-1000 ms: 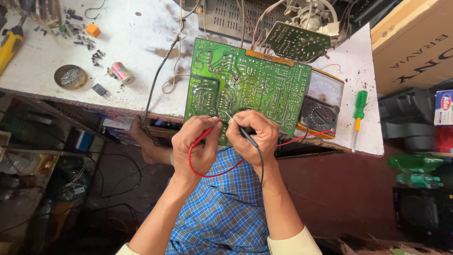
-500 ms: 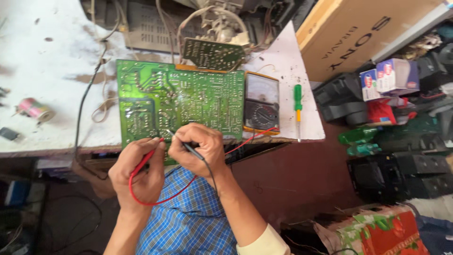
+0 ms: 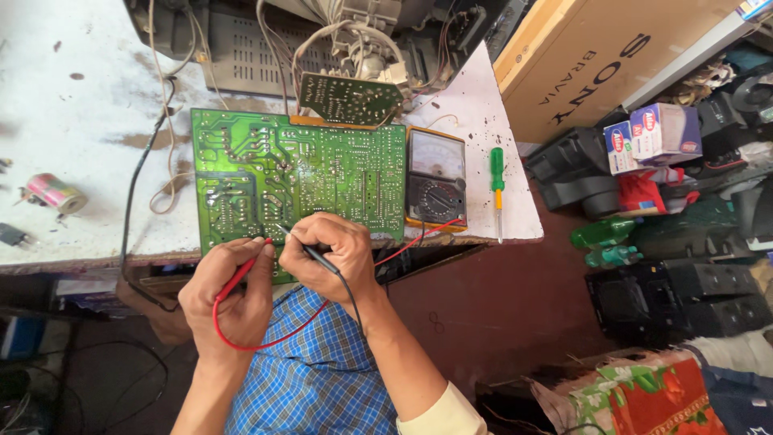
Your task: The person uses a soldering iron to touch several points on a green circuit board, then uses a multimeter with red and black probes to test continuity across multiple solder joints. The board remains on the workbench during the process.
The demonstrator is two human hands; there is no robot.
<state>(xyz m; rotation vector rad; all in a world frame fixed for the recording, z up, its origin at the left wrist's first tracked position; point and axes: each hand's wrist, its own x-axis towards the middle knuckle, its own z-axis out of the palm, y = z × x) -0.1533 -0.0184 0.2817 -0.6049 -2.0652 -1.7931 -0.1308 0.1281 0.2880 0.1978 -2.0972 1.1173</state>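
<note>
Two probes pinched pen-like for fine aim: left hand (image 3: pixel 228 302) grasps red probe (image 3: pixel 241 272), right hand (image 3: pixel 334 251) black probe (image 3: pixel 310 251), tips on circuit board's (image 3: pixel 298 177) near edge.

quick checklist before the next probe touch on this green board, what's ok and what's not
1. Red probe gripped in left hand: ok.
2. Black probe gripped in right hand: ok.
3. Both tips on the green circuit board, near its front edge: ok; exact solder points cannot tell.
4. Analog multimeter beside the board, dial facing up: ok; needle reading cannot tell.
5. Red lead hangs in a loop below the table edge, black lead passes over the wrist: not ok, they could snag.
6. Green screwdriver lies apart from the board: ok.
</note>
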